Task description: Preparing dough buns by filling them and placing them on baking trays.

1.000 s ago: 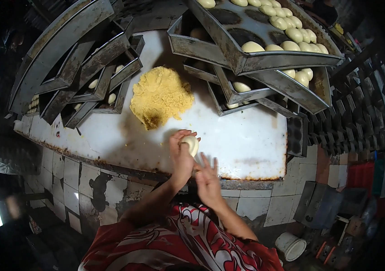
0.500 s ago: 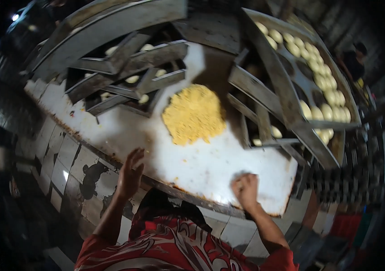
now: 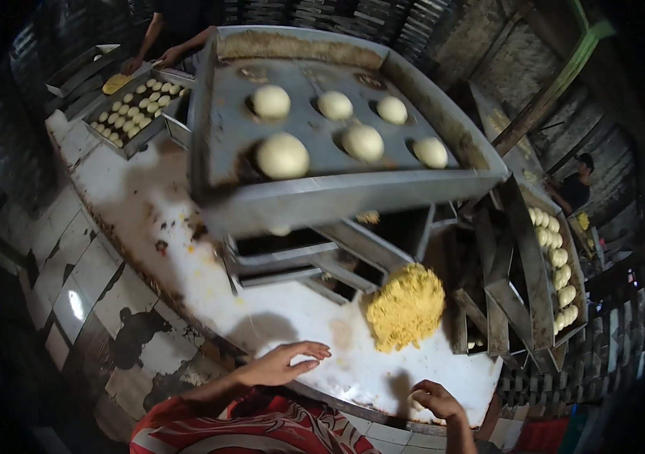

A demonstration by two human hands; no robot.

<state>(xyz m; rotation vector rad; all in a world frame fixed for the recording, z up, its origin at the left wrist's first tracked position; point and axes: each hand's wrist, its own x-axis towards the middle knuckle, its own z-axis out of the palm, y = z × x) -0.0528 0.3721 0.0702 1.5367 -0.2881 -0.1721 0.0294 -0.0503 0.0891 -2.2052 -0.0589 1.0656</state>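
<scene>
One mound of crumbly yellow mixture (image 3: 406,309) on the white surface (image 3: 364,371), ahead of both hands. Left hand (image 3: 283,365): grip open, fingers extended. Right hand (image 3: 436,400): fingers curled; cannot tell whether grip is closed on anything. Left stack's topmost metal tray (image 3: 345,191): six pale dough balls (image 3: 282,156), two rows of three. Two other people (image 3: 574,191) farther off.

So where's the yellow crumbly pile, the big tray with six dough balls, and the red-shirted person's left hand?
Yellow crumbly pile (image 3: 407,306): head view, on its middle.
Big tray (image 3: 353,195): head view, on its near wall.
Left hand (image 3: 285,365): head view, mid-hand.
</scene>
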